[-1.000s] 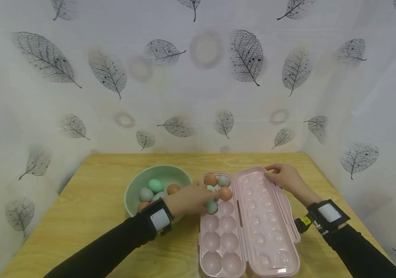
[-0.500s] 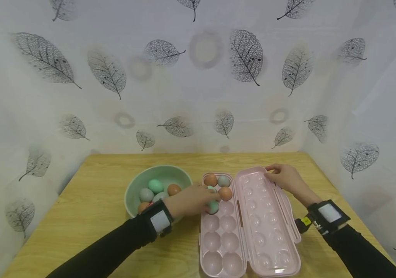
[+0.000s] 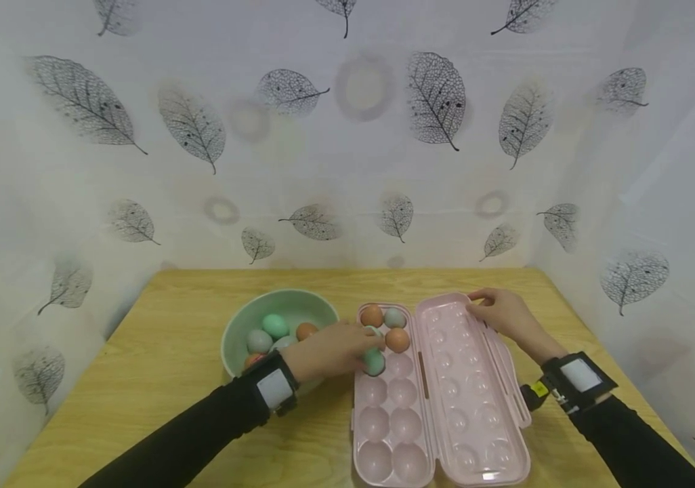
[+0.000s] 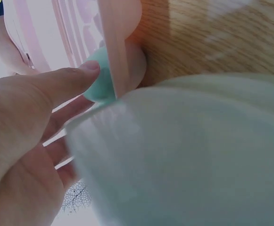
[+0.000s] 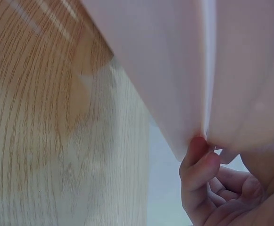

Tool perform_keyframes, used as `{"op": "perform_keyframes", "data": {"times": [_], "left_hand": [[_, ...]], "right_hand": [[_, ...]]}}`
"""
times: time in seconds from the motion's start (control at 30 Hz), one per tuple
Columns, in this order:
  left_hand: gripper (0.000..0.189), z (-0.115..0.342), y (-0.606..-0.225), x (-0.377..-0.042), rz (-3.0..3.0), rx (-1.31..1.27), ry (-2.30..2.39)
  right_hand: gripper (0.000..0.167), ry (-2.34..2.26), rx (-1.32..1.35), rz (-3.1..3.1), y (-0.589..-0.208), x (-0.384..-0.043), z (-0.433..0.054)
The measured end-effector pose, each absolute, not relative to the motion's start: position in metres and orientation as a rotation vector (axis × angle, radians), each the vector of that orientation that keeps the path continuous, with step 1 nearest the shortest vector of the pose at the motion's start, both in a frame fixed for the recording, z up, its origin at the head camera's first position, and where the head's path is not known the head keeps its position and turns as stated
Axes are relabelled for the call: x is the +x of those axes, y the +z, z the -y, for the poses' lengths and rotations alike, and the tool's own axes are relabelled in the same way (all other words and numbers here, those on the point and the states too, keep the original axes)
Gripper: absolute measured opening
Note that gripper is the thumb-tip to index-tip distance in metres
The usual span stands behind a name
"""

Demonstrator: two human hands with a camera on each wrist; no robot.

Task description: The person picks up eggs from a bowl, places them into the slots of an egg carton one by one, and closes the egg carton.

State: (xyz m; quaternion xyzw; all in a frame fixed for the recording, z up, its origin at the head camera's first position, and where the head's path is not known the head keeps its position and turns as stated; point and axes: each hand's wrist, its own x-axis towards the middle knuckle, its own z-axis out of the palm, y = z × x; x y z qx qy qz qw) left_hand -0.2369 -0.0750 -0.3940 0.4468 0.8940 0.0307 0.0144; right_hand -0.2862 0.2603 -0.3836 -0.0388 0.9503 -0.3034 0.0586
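My left hand point(image 3: 335, 349) pinches a green egg point(image 3: 374, 362) at the left column of the pink egg carton point(image 3: 374, 425). In the left wrist view the thumb presses on that green egg point(image 4: 100, 77), which sits low at the carton's edge. Just behind it, partly under my fingers, shows another pale green egg point(image 3: 374, 331). Two brown eggs and a grey-green egg point(image 3: 394, 318) fill cups at the far end. My right hand point(image 3: 502, 314) grips the far right corner of the open lid point(image 3: 469, 400), thumb and finger on its rim in the right wrist view.
A pale green bowl point(image 3: 231, 329) left of the carton holds several green, grey and brown eggs. My left forearm crosses in front of it. The wooden table point(image 3: 140, 379) meets a leaf-print curtain point(image 3: 323, 156) at the back and sides.
The head view has shifted very slightly. Both hands stay in nearly the same places, the left on the green egg and the right on the lid.
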Motion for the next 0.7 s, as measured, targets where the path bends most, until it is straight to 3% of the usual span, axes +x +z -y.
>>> {"op": "perform_keyframes", "data": {"times": [0.2,0.5,0.7], "left_hand": [[0.035,0.081,-0.386,-0.236,-2.788,1.405,0.217],[0.033,0.107,-0.361,-0.237,-2.84,1.117,0.338],[0.016,0.128,-0.35,-0.248,-2.824,0.905,0.409]], "right_hand": [[0.048,-0.91,-0.119,-2.878,-0.383,-0.286,-0.261],[0.048,-0.926,-0.122,-2.875,-0.381,-0.285,-0.26],[0.048,-0.909,-0.127,-2.882,-0.381,-0.285,-0.26]]}}
